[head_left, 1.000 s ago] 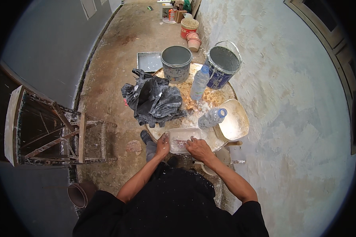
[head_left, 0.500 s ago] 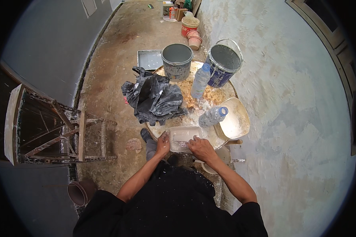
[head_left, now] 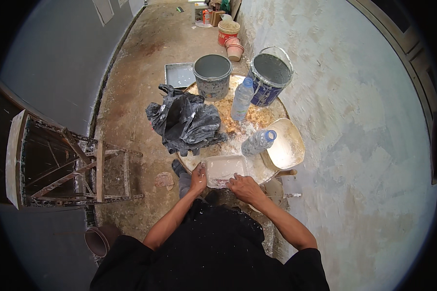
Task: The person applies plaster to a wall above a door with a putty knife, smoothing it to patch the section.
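Observation:
A shallow rectangular container (head_left: 226,167) of smooth, pale wet paste sits at the near edge of the round table (head_left: 230,127). My left hand (head_left: 198,180) grips its left side, thumb at the rim. Closed fingers of my right hand (head_left: 245,188) are at the container's near right corner; whatever they hold is hidden under them. Just beyond stands an uncapped clear plastic bottle (head_left: 257,142), tilted in view, beside a cream basin (head_left: 287,145) dusted with white powder. A crumpled black plastic bag (head_left: 187,121) lies to the left.
Farther back on the table are a capped water bottle (head_left: 242,99), a grey bucket (head_left: 212,80) and a blue bucket (head_left: 268,82). A grey tray (head_left: 178,75) lies behind the bag. On the left stands a paint-splashed wooden stand (head_left: 99,169); a plastered wall (head_left: 349,145) borders the right.
My right hand has drawn back from over the paste to the container's near edge. The paste surface looks smoother. My left hand keeps its grip, and the view has shifted slightly.

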Motion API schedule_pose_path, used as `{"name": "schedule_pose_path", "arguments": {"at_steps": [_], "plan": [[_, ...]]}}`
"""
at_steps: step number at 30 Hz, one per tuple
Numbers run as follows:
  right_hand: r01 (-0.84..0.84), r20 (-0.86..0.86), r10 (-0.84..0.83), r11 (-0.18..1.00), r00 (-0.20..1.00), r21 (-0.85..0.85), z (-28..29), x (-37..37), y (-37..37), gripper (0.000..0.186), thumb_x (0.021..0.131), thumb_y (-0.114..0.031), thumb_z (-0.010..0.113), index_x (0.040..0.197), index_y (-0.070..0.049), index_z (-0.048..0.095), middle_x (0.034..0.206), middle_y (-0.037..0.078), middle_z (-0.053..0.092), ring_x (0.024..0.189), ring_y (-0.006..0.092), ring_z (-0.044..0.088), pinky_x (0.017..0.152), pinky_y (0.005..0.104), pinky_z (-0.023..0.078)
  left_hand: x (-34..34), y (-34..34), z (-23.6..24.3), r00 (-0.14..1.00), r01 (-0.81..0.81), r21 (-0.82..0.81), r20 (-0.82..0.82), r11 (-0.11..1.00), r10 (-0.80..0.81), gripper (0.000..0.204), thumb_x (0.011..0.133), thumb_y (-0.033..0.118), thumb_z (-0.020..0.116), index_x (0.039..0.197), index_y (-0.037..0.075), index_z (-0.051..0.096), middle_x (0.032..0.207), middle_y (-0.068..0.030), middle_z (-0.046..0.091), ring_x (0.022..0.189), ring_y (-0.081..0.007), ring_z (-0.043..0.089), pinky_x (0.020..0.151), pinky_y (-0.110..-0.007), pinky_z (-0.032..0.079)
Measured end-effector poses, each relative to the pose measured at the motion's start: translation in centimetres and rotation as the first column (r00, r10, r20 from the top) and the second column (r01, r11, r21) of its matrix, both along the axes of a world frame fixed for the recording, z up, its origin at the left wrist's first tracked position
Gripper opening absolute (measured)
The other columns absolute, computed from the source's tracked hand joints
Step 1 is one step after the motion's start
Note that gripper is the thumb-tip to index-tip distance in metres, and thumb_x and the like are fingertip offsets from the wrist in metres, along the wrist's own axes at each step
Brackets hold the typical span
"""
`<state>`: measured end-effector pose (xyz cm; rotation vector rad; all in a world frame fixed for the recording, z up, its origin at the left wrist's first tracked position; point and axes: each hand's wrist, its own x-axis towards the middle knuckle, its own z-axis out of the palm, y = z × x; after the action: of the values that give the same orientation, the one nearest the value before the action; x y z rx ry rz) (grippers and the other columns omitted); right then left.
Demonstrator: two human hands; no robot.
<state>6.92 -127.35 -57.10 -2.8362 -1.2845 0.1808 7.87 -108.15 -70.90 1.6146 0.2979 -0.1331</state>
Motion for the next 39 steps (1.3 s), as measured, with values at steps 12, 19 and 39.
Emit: {"name": "schedule_pose_path", "arguments": {"at_steps": [12, 19, 39], "plan": [[0.030, 0.001, -0.030, 0.999, 1.000, 0.031, -0.9, 0.7, -0.2, 0.012, 0.081, -0.012, 0.052, 0.084, -0.005, 0.061, 0.086, 0.007, 0.063, 0.090, 0.0265, 0.061, 0.061, 0.0374, 0.051, -0.1, -0.1, 0.6, 0.998, -0.034, 0.021, 0.051, 0.999, 0.033, 0.034, 0.097, 0.012, 0.039, 0.123, -0.006, 0.049, 0.106, -0.0151, 0.062, 0.097, -0.0187, 0.056, 0.085, -0.030, 0.044], [0.184, 0.076, -0.186, 0.982, 0.980, 0.031, 0.4, 3.7, -0.1, 0.013, 0.081, -0.011, 0.052, 0.087, -0.005, 0.062, 0.084, 0.007, 0.064, 0.091, 0.0252, 0.061, 0.060, 0.0361, 0.050, -0.3, 0.0, -0.1, 0.981, 0.016, 0.079, 0.190, 0.997, -0.031, 0.034, 0.097, 0.014, 0.039, 0.124, -0.006, 0.048, 0.104, -0.0151, 0.062, 0.095, -0.0182, 0.056, 0.083, -0.030, 0.044], [0.006, 0.118, -0.014, 0.998, 0.993, 0.068, -1.8, 5.3, 1.3, 0.012, 0.080, -0.012, 0.053, 0.082, -0.006, 0.063, 0.084, 0.007, 0.065, 0.090, 0.0240, 0.063, 0.059, 0.0362, 0.050, 0.0, -0.2, -1.1, 0.993, -0.003, -0.021, 0.118, 1.000, 0.005, 0.036, 0.100, 0.021, 0.039, 0.121, -0.007, 0.049, 0.091, -0.0124, 0.063, 0.079, -0.0142, 0.057, 0.069, -0.028, 0.046]]}}
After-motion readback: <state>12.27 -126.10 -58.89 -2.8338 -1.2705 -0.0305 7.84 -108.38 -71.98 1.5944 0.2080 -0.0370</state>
